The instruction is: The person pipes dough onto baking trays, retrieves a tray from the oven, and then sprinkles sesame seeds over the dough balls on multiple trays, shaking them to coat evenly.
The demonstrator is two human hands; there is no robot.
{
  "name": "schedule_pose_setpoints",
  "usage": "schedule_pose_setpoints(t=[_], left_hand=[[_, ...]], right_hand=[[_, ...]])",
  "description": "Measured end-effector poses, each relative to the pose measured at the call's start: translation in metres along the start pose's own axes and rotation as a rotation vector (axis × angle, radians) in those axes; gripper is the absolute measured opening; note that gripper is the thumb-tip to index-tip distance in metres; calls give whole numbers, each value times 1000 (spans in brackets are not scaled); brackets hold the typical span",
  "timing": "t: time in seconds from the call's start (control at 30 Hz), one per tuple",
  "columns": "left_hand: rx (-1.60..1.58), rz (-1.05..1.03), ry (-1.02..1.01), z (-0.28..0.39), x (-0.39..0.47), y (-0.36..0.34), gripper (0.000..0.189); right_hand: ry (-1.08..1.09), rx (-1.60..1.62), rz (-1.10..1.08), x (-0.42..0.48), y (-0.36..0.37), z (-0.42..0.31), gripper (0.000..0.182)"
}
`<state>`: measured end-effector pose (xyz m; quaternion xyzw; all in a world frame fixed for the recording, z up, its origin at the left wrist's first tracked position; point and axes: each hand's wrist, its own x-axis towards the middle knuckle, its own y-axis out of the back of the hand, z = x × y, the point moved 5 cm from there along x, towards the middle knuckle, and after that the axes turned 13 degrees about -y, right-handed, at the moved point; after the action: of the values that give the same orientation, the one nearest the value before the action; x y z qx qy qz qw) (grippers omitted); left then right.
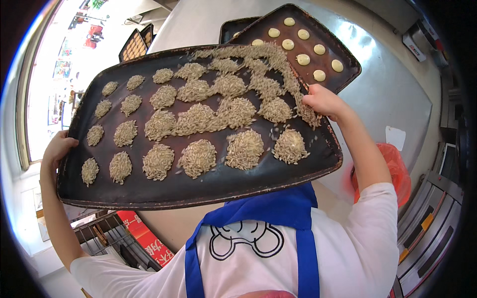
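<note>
A large dark baking tray (238, 182) is held up in front of me, tilted. My left hand (61, 147) grips its left rim, the thumb over the edge. At the right rim, my right hand (325, 101) has hold of the tray's far corner side. Rows of round mounds covered in sunflower seeds (158, 162) sit on it. Loose seeds (283, 70) are heaped along the far and right edges and bridge several mounds. A pale patch of batter shows through the seeds on the near-right mound (291, 146).
On the metal worktable (395, 89), a second baking tray (275, 48) bears pale batter rounds, overlapping another dark tray (231, 28). Beyond the left side are trays of browned rounds (136, 48). A red plastic bag (395, 167) hangs at the right, near deck-oven doors (428, 223). A wire rack (98, 231) stands lower left.
</note>
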<state>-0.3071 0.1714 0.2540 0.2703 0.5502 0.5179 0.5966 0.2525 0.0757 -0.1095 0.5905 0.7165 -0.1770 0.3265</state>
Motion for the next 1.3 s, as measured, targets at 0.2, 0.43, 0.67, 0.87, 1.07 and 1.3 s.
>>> schedule_pose_setpoints(t=[0.2, 0.43, 0.67, 0.87, 1.07, 1.3], left_hand=[[130, -152, 110, -8, 17, 14, 29], [42, -55, 28, -24, 25, 20, 26], [167, -90, 89, -18, 0, 6, 22], [3, 15, 21, -33, -9, 14, 26], [64, -3, 8, -51, -11, 22, 26], [141, -27, 27, -11, 15, 26, 28]], right_hand=[[-22, -195, 12, 16, -14, 14, 22], [-2, -160, -4, 15, 7, -8, 26], [-117, 22, -116, 0, -12, -1, 34], [-117, 646, -357, -24, -27, -1, 45], [75, 270, -185, -53, -59, 22, 73], [74, 233, -192, -13, -43, 4, 65]])
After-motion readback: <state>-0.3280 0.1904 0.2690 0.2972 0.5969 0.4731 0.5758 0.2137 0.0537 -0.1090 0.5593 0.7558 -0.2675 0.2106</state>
